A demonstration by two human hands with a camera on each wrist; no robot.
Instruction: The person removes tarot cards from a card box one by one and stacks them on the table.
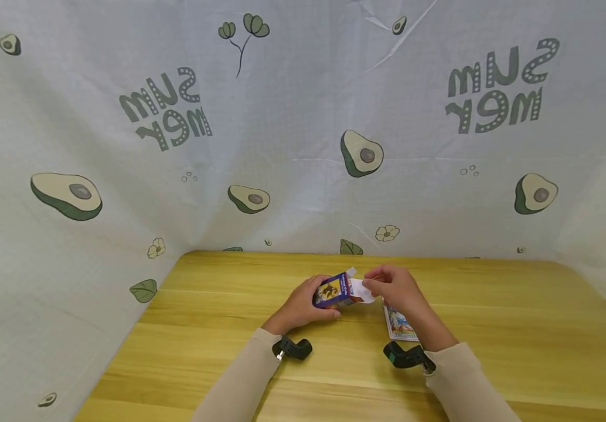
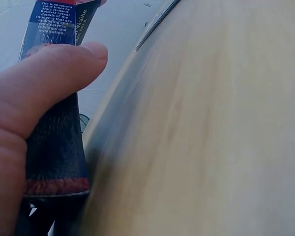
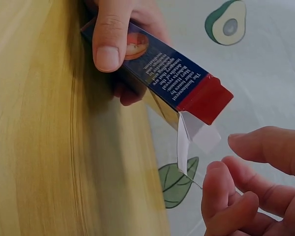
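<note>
My left hand (image 1: pixel 301 302) grips a small tarot card box (image 1: pixel 333 291), dark blue with a yellow picture panel, raised a little over the table. The box's end faces right with its flaps out: a red side flap (image 3: pixel 206 100) and a white lid flap (image 1: pixel 362 291). Across the box's printed side lies my left thumb (image 2: pixel 64 73). My right hand (image 1: pixel 395 287) is at the lid flap, its fingertips right at the flap's edge. In the right wrist view, thumb and forefinger stand apart. Partly under the right hand lies a tarot card (image 1: pixel 400 323) on the table.
The wooden table (image 1: pixel 218 328) spreads out on both sides of the hands. A pale curtain (image 1: pixel 303 117) printed with avocados hangs behind it and along the left side. Black straps (image 1: pixel 295 349) with cameras sit on both wrists.
</note>
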